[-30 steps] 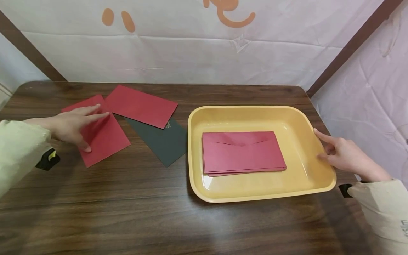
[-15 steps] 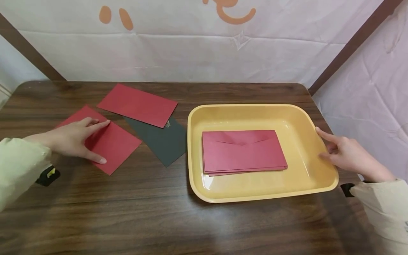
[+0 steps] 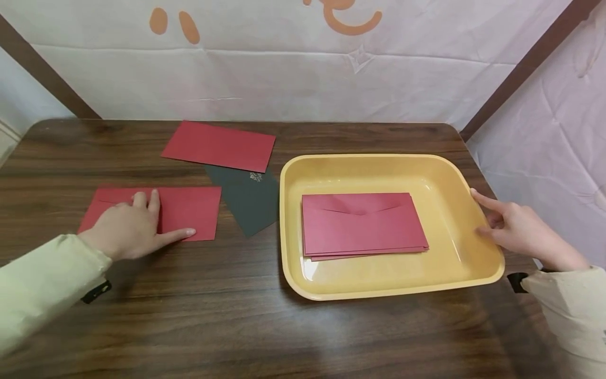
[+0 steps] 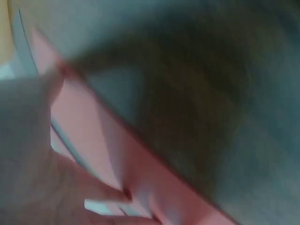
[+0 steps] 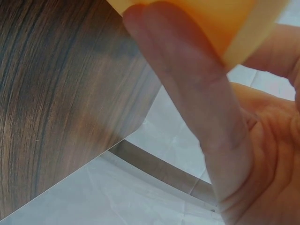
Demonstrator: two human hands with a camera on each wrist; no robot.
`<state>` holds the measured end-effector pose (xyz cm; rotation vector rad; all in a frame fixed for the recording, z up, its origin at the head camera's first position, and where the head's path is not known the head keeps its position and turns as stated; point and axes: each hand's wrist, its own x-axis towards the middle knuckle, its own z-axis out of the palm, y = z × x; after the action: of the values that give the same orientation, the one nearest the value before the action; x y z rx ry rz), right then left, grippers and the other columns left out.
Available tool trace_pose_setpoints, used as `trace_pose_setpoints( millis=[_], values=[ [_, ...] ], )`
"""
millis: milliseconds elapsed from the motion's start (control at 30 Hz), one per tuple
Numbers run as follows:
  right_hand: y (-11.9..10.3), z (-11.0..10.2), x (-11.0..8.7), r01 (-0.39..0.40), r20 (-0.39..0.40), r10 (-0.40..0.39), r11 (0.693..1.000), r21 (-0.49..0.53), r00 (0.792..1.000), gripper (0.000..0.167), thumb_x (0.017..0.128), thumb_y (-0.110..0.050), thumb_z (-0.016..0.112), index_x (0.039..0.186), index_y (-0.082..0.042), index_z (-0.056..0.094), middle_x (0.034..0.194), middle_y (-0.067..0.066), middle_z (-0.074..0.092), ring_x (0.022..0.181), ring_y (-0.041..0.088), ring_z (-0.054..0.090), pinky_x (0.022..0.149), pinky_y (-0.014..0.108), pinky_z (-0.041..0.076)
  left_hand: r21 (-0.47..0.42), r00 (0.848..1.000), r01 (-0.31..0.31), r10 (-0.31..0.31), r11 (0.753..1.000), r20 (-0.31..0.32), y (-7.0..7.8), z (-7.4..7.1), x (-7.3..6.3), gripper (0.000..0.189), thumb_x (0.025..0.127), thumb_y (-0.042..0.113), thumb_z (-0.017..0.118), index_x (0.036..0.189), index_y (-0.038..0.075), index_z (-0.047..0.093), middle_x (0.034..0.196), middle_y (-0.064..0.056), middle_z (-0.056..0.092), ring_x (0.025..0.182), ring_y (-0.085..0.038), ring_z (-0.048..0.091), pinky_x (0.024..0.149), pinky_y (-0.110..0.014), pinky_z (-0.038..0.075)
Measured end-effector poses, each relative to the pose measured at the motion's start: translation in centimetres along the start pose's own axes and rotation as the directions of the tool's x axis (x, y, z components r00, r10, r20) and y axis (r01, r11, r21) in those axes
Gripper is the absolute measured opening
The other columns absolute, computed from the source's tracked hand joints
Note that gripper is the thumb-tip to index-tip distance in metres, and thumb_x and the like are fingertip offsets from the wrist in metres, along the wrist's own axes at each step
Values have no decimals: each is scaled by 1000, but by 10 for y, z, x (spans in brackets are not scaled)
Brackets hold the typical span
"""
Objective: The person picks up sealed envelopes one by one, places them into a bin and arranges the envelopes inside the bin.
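Observation:
My left hand [image 3: 144, 221] lies flat, fingers straight, pressing on a red envelope [image 3: 194, 210] that sits square on the dark wooden table [image 3: 189, 316]. The left wrist view is blurred and shows only the red envelope [image 4: 93, 126] beside my palm. My right hand [image 3: 488, 215] holds the right rim of a yellow tray [image 3: 379, 158]. In the right wrist view the tray rim [image 5: 220, 23] passes between thumb and fingers. A stack of red envelopes [image 3: 362, 223] lies in the tray, flap side up.
A second red envelope [image 3: 220, 146] lies near the table's back edge, with a dark green envelope [image 3: 248, 202] partly under it, close to the tray's left wall. White sheeting hangs behind and to the right. The table's right edge [image 5: 117, 136] is just beyond my right hand.
My left hand has slid the red envelope toward me and turned it level, away from the other two envelopes. My right hand has stayed on the tray rim.

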<state>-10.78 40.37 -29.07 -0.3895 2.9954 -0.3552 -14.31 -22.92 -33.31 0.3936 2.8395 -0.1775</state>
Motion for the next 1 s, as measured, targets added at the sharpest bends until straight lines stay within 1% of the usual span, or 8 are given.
trace_pose_setpoints(
  millis=[167, 333, 433, 533, 633, 733, 833, 1000],
  values=[
    [0, 1, 0, -3, 7, 3, 1000, -2, 1000, 71, 79, -9, 72, 141, 6, 40, 67, -7, 62, 52, -3, 42, 55, 22, 36, 20, 997, 29, -28, 999, -70, 13, 2, -2, 108, 86, 71, 46, 127, -28, 35, 108, -46, 45, 63, -43, 58, 50, -46, 49],
    [0, 2, -1, 7, -2, -7, 1000, -2, 1000, 71, 78, -8, 73, 140, 6, 41, 68, -7, 65, 53, -4, 44, 55, 23, 37, -65, 996, 81, -83, 995, -29, 14, -1, -1, 108, 87, 74, 37, 129, -25, 35, 110, -45, 43, 65, -43, 56, 46, -43, 45],
    [0, 2, 0, 18, -9, -18, 1000, -7, 1000, 71, 77, -8, 73, 139, 6, 42, 68, -8, 64, 54, -4, 44, 56, 22, 38, -148, 991, 134, -131, 980, 31, 2, -7, -3, 106, 88, 76, 29, 127, -22, 36, 108, -43, 39, 61, -38, 54, 44, -41, 42],
    [0, 2, 0, 20, -11, -20, 1000, -1, 1000, 71, 77, -7, 73, 139, 7, 42, 66, -8, 63, 53, -4, 43, 55, 22, 37, -200, 976, 218, -212, 955, 50, -16, -13, -5, 106, 86, 78, 27, 119, -23, 33, 100, -39, 35, 62, -41, 52, 46, -44, 41],
    [1, 1, 0, 16, -6, -16, 1000, 4, 1000, 72, 77, -8, 73, 140, 7, 41, 67, -8, 65, 53, -4, 44, 55, 22, 37, -239, 941, 337, -333, 911, 60, -35, -15, -6, 111, 81, 82, 31, 110, -25, 29, 95, -37, 32, 67, -47, 50, 52, -48, 40],
    [1, 1, 0, 16, -4, -16, 1000, 0, 1000, 71, 77, -8, 74, 139, 7, 42, 68, -7, 66, 54, -4, 45, 55, 22, 38, -298, 900, 436, -409, 849, 150, -52, -16, -6, 124, 77, 86, 34, 119, -30, 20, 105, -48, 29, 85, -59, 45, 67, -60, 41],
    [0, 2, 0, 19, -6, -19, 1000, -7, 1000, 71, 77, -8, 74, 139, 7, 43, 68, -7, 65, 54, -4, 44, 55, 23, 38, -334, 882, 466, -400, 819, 248, -64, -14, -5, 136, 73, 87, 40, 125, -34, 5, 115, -54, 20, 99, -65, 36, 78, -66, 39],
    [-1, 2, 1, 23, -12, -23, 1000, -16, 1000, 71, 77, -8, 75, 138, 8, 43, 67, -8, 63, 53, -5, 40, 54, 22, 36, -328, 893, 436, -356, 838, 276, -69, -9, -3, 133, 71, 86, 48, 115, -34, 12, 102, -45, 28, 93, -60, 40, 72, -60, 45]
  ],
)
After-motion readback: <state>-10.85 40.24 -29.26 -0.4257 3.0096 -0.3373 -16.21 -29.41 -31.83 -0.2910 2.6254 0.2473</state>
